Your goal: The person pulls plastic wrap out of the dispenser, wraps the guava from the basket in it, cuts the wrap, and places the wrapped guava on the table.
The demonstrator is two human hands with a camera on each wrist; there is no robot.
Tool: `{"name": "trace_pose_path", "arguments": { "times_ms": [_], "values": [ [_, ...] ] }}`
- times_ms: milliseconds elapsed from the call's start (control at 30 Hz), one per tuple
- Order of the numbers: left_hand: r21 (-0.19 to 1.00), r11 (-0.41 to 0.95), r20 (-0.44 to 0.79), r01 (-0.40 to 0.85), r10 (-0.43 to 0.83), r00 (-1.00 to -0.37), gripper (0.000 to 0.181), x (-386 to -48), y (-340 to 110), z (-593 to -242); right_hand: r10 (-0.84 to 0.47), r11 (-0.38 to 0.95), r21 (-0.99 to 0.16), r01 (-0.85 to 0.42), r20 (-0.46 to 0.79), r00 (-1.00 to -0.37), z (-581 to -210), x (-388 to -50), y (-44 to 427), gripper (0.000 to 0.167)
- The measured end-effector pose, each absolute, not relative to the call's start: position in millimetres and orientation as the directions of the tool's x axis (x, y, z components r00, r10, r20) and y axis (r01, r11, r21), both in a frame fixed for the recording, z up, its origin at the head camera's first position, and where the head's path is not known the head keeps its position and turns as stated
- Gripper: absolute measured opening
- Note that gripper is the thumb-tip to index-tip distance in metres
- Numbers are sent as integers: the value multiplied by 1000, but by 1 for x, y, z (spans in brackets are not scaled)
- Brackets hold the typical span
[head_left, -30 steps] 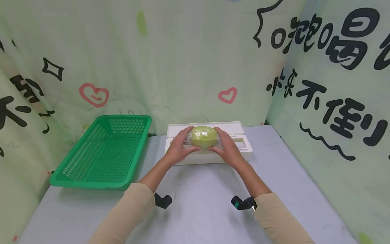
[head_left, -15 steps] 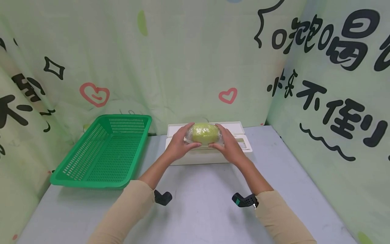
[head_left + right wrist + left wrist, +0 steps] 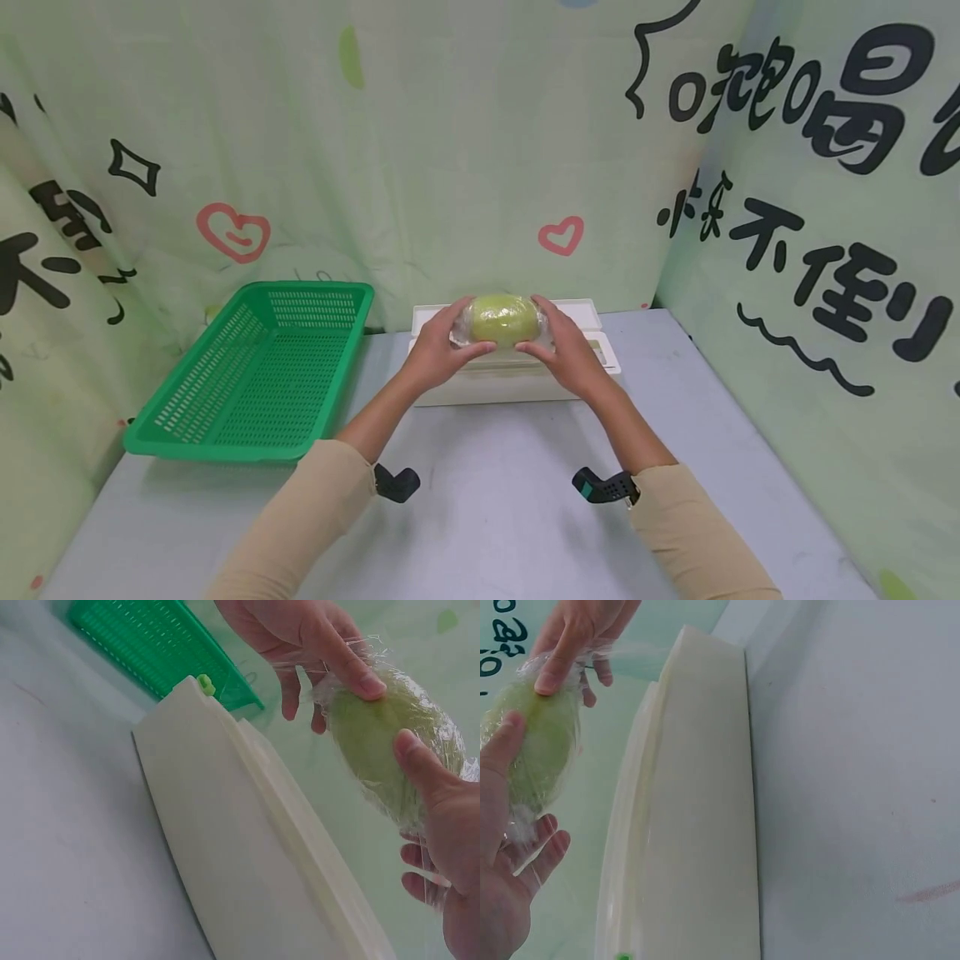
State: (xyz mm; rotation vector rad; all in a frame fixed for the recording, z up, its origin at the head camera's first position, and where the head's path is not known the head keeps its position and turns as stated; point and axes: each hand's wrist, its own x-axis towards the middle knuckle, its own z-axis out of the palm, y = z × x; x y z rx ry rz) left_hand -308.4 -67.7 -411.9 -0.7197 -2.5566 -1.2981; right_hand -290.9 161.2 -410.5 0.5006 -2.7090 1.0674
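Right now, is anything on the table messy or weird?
One small thing: a reddish streak on the table shows in the left wrist view, odd against the pale surface. I see nothing spilled or broken; the green basket sits open side up, and the left hand and right hand hold the wrapped green thing.

pale smooth table (image 3: 502, 517), green perforated basket (image 3: 217, 452) resting toward its left, long white box (image 3: 502, 390) with raised lid near the far edge, basket and box apart

Left hand (image 3: 304, 634), right hand (image 3: 454, 825) hold film-wrapped fruit (image 3: 364, 739); white box (image 3: 221, 814) near
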Motion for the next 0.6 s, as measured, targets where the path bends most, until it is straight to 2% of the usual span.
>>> {"name": "trace_pose_path", "arguments": {
  "times_ms": [267, 600],
  "values": [
    [709, 527, 364, 469, 296, -883, 69, -304, -68, -407, -233, 677, -639, -365, 284, -930, -407, -289, 161, 77],
    [696, 505, 372, 510, 354, -858, 85, -301, -72, -406, -179, 688, -645, -333, 294, -939, -404, -288, 161, 70]
  ]
}}
